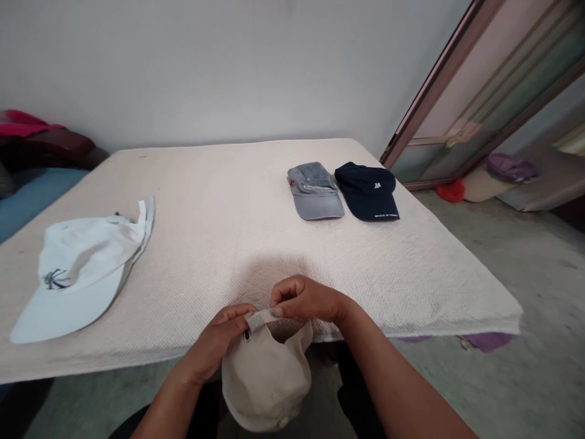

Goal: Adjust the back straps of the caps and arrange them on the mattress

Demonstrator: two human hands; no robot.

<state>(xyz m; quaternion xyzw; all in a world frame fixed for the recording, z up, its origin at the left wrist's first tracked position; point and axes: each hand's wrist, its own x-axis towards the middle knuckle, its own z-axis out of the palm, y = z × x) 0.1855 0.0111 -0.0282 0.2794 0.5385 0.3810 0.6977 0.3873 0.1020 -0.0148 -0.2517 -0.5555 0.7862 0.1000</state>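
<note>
A beige baseball cap (267,381) hangs at the table's front edge, its back opening facing up. My left hand (228,335) is closed on the cap's rim beside a small metal buckle (247,335). With thumb and fingers, my right hand (304,299) pinches the cap's adjustment strap (261,318), which runs between both hands. A white cap (82,262) with a dark print lies to the left, its strap sticking up. At the back right, a grey cap (315,190) sits beside a navy cap (368,190) with white lettering.
A pale textured cloth (205,207) covers the table, which stands against a grey wall (205,67). To the right is a framed sliding door (439,85) above a concrete floor (539,256). Pink and dark fabric (41,134) is piled at the far left.
</note>
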